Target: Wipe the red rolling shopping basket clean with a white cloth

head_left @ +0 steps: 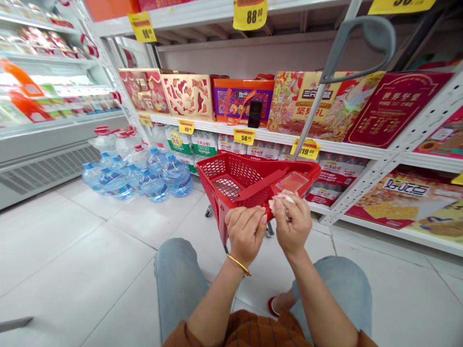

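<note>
A red plastic shopping basket cart (pixel 249 176) with perforated walls stands on the floor in front of my knees. My left hand (pixel 246 230) is closed around its near rim, a gold bangle on the wrist. Just to the right, my right hand (pixel 292 221) grips a crumpled whitish cloth or tissue (pixel 278 201) and presses it against the same rim. A clear panel (pixel 290 184) lies set in the cart's top beside that hand. The cart's grey handle (pixel 361 48) rises on a metal pole at upper right.
Shelves hold gift boxes (pixel 188 96) and packed water bottles (pixel 206 143), with yellow price tags (pixel 244 137). A black phone (pixel 255 114) rests upright against a box. Large blue water bottles (pixel 148 176) stand on the tiled floor, left of the cart. A refrigerated case (pixel 61 144) lines the left.
</note>
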`<state>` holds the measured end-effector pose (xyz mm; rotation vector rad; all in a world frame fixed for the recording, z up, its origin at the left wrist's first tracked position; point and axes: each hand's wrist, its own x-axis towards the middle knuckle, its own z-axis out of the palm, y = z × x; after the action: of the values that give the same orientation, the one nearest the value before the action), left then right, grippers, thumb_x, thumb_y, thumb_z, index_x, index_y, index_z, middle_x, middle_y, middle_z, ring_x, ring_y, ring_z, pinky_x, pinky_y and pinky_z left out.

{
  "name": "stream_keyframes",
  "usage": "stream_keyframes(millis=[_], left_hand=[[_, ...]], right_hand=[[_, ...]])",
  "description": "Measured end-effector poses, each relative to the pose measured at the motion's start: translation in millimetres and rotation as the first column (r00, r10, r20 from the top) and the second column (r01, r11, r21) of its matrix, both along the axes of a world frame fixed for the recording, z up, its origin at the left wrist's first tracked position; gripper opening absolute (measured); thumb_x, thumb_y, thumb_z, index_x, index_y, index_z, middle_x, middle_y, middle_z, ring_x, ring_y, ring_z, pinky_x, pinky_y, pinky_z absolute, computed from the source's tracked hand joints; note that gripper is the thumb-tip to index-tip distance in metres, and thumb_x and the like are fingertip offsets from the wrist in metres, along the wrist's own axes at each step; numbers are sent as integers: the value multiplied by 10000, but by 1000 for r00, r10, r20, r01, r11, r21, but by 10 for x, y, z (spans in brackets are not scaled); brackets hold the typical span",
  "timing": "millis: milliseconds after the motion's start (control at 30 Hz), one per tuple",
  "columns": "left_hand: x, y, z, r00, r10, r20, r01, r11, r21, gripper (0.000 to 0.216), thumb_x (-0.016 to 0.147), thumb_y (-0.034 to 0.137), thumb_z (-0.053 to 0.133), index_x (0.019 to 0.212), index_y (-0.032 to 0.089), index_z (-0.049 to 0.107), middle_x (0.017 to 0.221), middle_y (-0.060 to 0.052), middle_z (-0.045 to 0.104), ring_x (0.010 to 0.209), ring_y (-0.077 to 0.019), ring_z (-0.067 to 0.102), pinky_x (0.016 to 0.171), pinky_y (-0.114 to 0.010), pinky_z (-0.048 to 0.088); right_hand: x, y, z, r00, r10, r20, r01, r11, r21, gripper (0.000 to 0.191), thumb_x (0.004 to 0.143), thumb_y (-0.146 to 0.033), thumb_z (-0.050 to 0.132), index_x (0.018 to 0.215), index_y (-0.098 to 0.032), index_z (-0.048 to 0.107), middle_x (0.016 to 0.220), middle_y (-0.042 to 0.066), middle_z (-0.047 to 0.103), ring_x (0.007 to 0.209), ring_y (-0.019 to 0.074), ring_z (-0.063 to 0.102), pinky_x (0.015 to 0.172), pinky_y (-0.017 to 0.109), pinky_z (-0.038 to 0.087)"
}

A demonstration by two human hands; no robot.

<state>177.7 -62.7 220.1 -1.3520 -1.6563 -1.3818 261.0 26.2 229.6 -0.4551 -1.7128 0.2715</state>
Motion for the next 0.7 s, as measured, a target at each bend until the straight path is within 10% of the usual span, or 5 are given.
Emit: stream_keyframes(millis=[167,700], left_hand=[[-45,-34,-48,994,67,-84,-64,997,40,206,919,248,504,950,185,698,874,-61,741,868,-190,620,852,-355,440],[-209,-79,-147,983,45,-176,-39,999,35,259,899,237,564,1143,217,651,1075,-58,729,1149,-205,601,1026,-390,416]], right_hand=[[9,-241,-55,984,166,62,-169,984,47,274,860,-159,537,1086,-262,654,1050,59,663,1047,228,616,1012,518,456],[97,426,-32,985,53,164,-91,968,235,162,839,-207,619,979,-248,690,1009,54,691,1069,246,633,1039,555,431]])
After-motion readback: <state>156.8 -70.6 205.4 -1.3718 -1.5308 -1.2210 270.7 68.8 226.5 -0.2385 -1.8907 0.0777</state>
